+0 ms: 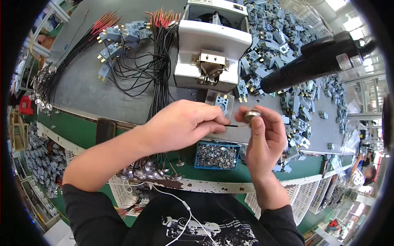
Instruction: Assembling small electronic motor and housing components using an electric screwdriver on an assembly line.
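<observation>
We had our left hand (184,123) pinched shut on a thin black wire (234,125), thumb and forefinger closed near its tip, and our right hand (264,131) gripping a small round metal disc (252,115) between thumb and fingertips. The disc sat at about two o'clock from the left hand, just beside it, with the wire's end touching or nearly touching the disc's underside; we could not tell whether it had gone in.

We judged this to be the joining step: feeding the wire lead onto the disc, held in the air above the front edge of the grey table (82,90). The next move, as we read it, called for a steady right hand and a fine push from the left to seat the wire squarely.

At twelve o'clock from both hands stood the white press machine (211,53), with a clear block holding a blue-grey connector (221,102) at its foot. A blue tray of small metal parts (217,156) lay at six o'clock below the hands. Finished wired discs (150,172) clustered at seven o'clock, and loose blue-grey connectors (279,37) were heaped at one o'clock.
</observation>
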A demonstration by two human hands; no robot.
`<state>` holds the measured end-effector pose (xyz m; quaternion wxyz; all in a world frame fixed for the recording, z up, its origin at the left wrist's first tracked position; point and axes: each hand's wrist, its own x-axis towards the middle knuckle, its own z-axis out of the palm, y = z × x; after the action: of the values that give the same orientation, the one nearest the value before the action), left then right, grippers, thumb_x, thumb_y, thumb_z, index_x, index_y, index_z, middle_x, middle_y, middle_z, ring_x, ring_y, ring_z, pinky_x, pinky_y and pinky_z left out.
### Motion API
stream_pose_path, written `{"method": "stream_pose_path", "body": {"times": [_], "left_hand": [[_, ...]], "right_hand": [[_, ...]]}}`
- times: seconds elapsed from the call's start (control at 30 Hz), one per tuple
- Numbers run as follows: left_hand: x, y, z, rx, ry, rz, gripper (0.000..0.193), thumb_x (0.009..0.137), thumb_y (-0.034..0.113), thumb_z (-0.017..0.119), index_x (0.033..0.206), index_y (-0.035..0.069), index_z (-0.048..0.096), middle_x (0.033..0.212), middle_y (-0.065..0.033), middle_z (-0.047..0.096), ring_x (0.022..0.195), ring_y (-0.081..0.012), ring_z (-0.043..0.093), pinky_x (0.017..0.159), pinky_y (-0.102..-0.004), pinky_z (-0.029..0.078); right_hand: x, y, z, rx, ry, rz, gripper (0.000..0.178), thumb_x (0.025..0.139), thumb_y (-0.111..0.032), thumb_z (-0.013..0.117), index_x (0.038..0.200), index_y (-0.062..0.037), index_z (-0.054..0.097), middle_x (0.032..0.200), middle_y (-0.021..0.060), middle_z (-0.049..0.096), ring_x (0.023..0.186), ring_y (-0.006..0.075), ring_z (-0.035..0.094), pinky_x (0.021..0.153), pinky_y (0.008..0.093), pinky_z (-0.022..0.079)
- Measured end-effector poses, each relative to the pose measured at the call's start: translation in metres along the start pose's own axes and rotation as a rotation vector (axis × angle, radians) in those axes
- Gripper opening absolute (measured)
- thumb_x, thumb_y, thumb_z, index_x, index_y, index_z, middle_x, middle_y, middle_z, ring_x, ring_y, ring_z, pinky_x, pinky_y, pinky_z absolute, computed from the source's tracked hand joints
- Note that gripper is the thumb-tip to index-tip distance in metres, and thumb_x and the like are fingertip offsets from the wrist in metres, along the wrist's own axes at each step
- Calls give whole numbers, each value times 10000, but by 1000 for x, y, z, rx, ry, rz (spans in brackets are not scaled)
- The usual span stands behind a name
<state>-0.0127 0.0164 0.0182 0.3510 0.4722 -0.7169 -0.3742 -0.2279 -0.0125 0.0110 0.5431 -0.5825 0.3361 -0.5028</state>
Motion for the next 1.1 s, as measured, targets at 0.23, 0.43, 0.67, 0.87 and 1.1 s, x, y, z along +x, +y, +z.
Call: {"method": "stream_pose_path", "body": {"times": [0.23,0.43,0.67,0.87,1.1], "left_hand": [[-1,10,-28,568,-127,295,112,877,114,661,989,122,660,864,-28,625,835,-231,646,798,-361,518],[0,5,-19,281,7,281,158,807,27,721,951,87,695,870,-66,608,828,-252,643,732,-379,533],[-4,1,-16,244,63,255,316,733,-114,726,948,115,760,878,-44,617,802,-231,627,674,-341,497],[-3,-8,-25,279,-25,467,211,771,12,718,937,135,757,890,-8,621,842,-235,634,722,-364,503],[-9,-23,-16,172,-257,466,168,808,93,732,970,137,742,920,-15,645,884,-230,639,779,-377,503]], "right_hand": [[43,-15,-29,-122,-653,618,223,1059,-113,584,1197,32,683,971,71,716,849,119,677,754,273,556],[22,-21,-31,-2,-567,434,436,917,22,756,1324,68,607,1124,131,732,1023,174,728,921,333,598],[15,-14,-30,97,-527,500,370,965,12,697,1318,70,606,1117,141,733,1032,205,731,934,354,602],[71,-4,-28,89,-867,642,348,974,3,684,1297,74,576,1061,146,733,967,194,727,902,325,584],[81,12,-10,109,-1266,698,270,967,32,683,1150,31,485,990,114,709,911,174,719,812,290,583]]}}
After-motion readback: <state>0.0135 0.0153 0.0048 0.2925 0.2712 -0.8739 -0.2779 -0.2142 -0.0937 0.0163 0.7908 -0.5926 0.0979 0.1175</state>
